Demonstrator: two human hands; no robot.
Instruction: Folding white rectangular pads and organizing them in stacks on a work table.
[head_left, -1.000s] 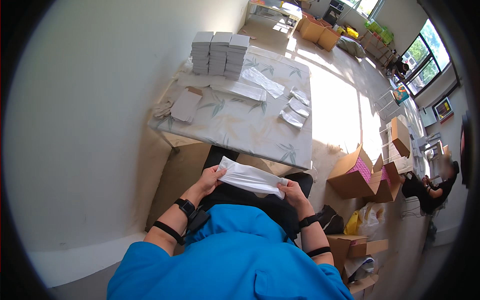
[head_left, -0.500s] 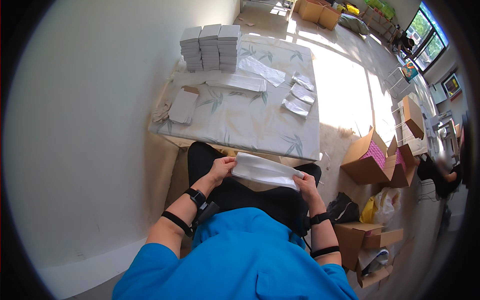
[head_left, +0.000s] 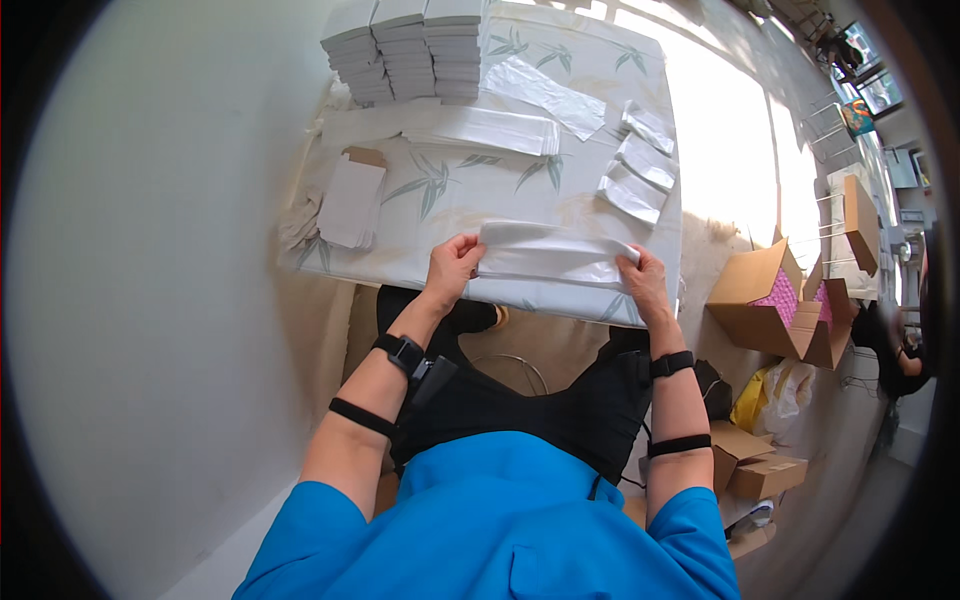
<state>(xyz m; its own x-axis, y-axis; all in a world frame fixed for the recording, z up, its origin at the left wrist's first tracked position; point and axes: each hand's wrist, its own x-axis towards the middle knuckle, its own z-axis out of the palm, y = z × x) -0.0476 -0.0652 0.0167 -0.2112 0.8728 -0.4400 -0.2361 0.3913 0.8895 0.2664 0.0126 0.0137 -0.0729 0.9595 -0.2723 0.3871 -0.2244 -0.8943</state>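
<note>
Tension matters most with this long white strip (head_left: 555,256), spread out over the near edge of the table (head_left: 400,262); whether it touches the pale, leaf-printed cloth (head_left: 500,205) beneath, I can't tell from here. The left hand (head_left: 452,268) pinches one end between thumb and fingers, and the right hand (head_left: 646,280) grips the opposite end likewise. A gentle, level pull from both sides would serve best, I'd judge, easing out the creases without tearing such thin-looking material. Farther back on the cloth, tall stacks of white packs (head_left: 405,52) stand toward the left, flat white strips (head_left: 485,130) lie in front of them, and short folded white pieces (head_left: 643,162) rest near the right edge. Sunlight whitens the floor (head_left: 730,130) beyond, and an open cardboard box (head_left: 747,323) on the right shows pink wrapping (head_left: 780,294) inside.
</note>
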